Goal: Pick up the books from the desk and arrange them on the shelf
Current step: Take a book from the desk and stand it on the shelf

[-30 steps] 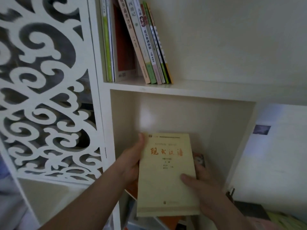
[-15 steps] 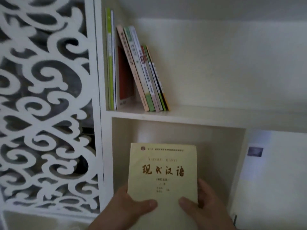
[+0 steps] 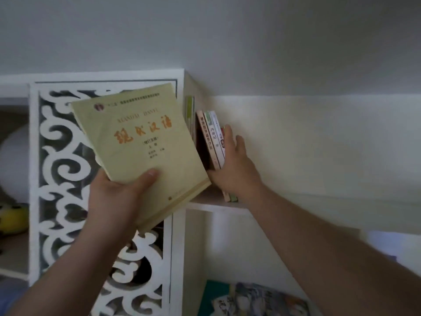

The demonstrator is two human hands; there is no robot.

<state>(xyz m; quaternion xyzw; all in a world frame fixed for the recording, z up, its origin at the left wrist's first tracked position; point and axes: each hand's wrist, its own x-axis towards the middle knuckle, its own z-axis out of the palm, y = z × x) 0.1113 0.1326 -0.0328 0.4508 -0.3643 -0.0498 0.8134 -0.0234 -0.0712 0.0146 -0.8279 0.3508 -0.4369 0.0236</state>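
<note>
Up at shelf height: pale yellow book (image 3: pixel 141 142), tilted, held in front of the fretwork panel (image 3: pixel 59 169), lower corner just over the shelf (image 3: pixel 214 201) edge. Gripped at its lower edge by the left hand (image 3: pixel 116 192), thumb curled on the cover. Right hand (image 3: pixel 232 165) open, straight fingers (image 3: pixel 229 137) pressing the leaning row of books (image 3: pixel 211 135) at the shelf's left end.

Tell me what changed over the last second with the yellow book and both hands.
The right hand let go of the yellow book and now lies flat against the leaning books on the shelf. The left hand alone has raised the book, tilted, to shelf height. The row of books remains on the shelf.
</note>
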